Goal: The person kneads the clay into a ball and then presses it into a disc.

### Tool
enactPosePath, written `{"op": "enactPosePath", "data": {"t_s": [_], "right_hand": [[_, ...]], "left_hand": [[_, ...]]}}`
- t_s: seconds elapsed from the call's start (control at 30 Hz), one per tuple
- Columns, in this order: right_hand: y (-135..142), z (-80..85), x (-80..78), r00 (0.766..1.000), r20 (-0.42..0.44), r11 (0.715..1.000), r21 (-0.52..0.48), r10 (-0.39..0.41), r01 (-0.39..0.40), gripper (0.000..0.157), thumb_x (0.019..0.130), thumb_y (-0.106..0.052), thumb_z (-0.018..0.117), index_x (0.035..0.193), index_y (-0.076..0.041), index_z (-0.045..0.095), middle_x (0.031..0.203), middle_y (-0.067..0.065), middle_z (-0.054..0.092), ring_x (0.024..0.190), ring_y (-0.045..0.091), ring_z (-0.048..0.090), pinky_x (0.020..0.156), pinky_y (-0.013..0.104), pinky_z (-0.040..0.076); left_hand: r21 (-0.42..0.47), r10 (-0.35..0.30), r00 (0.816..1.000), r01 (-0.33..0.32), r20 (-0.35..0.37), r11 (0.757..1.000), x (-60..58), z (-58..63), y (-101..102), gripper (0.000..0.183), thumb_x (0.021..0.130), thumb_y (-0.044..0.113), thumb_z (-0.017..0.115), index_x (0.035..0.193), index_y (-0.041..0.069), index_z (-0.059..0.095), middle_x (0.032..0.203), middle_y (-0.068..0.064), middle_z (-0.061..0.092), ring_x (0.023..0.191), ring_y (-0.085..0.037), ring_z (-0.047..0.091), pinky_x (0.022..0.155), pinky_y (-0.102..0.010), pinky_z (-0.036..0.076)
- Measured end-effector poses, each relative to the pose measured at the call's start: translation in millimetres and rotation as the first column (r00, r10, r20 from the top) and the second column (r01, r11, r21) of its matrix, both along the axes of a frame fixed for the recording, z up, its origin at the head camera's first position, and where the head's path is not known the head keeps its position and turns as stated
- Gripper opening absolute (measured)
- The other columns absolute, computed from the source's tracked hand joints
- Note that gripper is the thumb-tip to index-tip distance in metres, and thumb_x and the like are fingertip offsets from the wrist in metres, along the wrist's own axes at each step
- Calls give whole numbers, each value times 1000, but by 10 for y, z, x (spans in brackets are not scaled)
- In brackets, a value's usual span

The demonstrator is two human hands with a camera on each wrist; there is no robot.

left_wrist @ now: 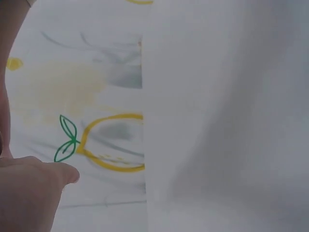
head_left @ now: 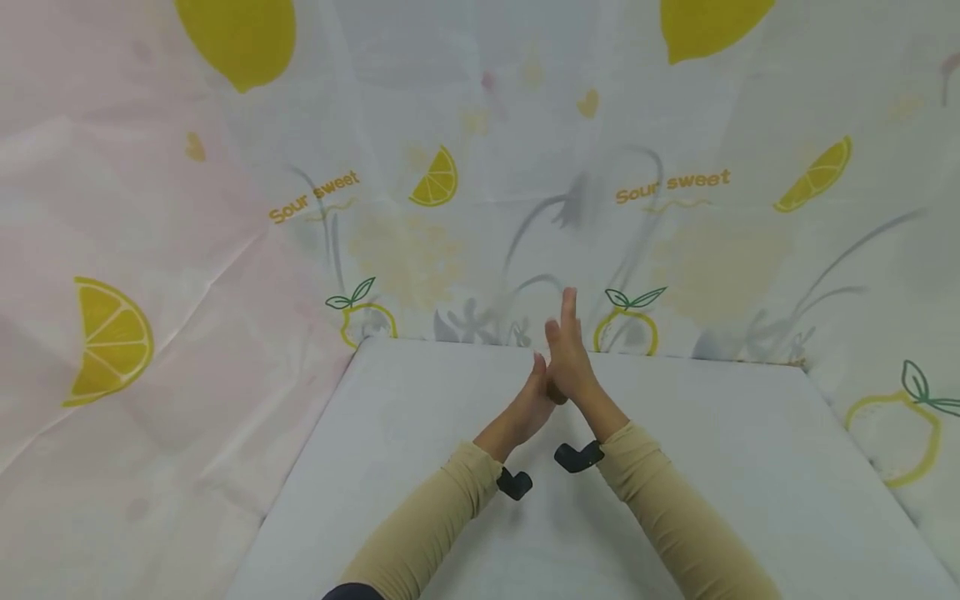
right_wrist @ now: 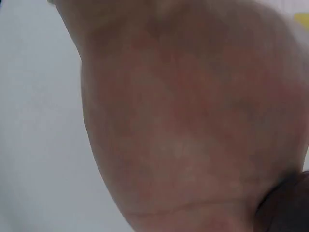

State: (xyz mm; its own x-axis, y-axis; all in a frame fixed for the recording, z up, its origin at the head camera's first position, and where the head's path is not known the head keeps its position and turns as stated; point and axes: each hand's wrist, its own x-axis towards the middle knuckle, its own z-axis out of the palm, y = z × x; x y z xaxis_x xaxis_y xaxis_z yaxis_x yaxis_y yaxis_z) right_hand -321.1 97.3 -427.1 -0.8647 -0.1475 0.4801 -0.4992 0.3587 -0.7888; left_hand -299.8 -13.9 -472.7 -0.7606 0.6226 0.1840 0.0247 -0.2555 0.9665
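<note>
Both bare hands meet in front of the body, above the white table, in the head view. My right hand (head_left: pixel 572 365) points upward, its fingers straight. Against its palm side rests my left hand (head_left: pixel 531 407), thumb raised; its other fingers are mostly hidden behind the right hand. No object shows in either hand. In the left wrist view, part of my left hand (left_wrist: pixel 29 195) with a short thumb tip shows at the lower left, and a strip of the other arm runs along the left edge. Blurred skin fills most of the right wrist view; whose palm it is, I cannot tell.
A white table (head_left: pixel 420 400) lies below the hands. Behind and beside it hangs a pale sheet (head_left: pixel 480 250) printed with lemons and lettering. Dark wrist-camera mounts (head_left: pixel 577 457) stick out at both wrists, below the beige sleeves (head_left: pixel 435 525).
</note>
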Motion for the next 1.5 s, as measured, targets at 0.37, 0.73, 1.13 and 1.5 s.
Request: {"op": "enactPosePath", "data": {"t_s": [0.37, 0.73, 1.13, 1.5], "right_hand": [[105, -337, -6, 977, 199, 988, -144, 76, -47, 78, 107, -59, 14, 161, -10, -15, 170, 6, -15, 155, 25, -13, 123, 53, -5], [-204, -504, 354, 955, 222, 953, -274, 195, -130, 70, 110, -49, 12, 160, -12, -20, 171, 10, -9, 152, 34, 13, 121, 56, 11], [-286, -267, 325, 997, 30, 989, -135, 65, -61, 76, 110, -51, 19, 160, -4, -15, 171, 9, -3, 156, 28, -6, 123, 54, -1], [-25, -196, -44, 999, 38, 991, -132, 10, -5, 67, 112, -38, 22, 161, -7, -12, 171, 5, -4, 155, 21, -9, 124, 50, -3]], "left_hand": [[38, 116, 991, -114, -64, 993, -39, 85, -12, 96, 95, 78, -1, 161, 10, -16, 169, -6, -18, 154, -22, -17, 122, -53, -7], [-102, 317, 938, -333, -143, 937, -145, 171, -108, 100, 91, 86, 10, 163, 19, -11, 169, 3, -18, 154, -16, -16, 122, -52, -10], [-119, 277, 961, -276, -4, 954, -132, -30, -102, 94, 98, 78, 11, 164, 13, 0, 171, -4, -4, 156, -27, -1, 124, -52, 3], [45, -7, 1000, 7, 0, 999, -61, -55, 0, 85, 98, 68, -9, 165, 17, -4, 171, -4, -1, 156, -24, -2, 124, -51, 2]]}}
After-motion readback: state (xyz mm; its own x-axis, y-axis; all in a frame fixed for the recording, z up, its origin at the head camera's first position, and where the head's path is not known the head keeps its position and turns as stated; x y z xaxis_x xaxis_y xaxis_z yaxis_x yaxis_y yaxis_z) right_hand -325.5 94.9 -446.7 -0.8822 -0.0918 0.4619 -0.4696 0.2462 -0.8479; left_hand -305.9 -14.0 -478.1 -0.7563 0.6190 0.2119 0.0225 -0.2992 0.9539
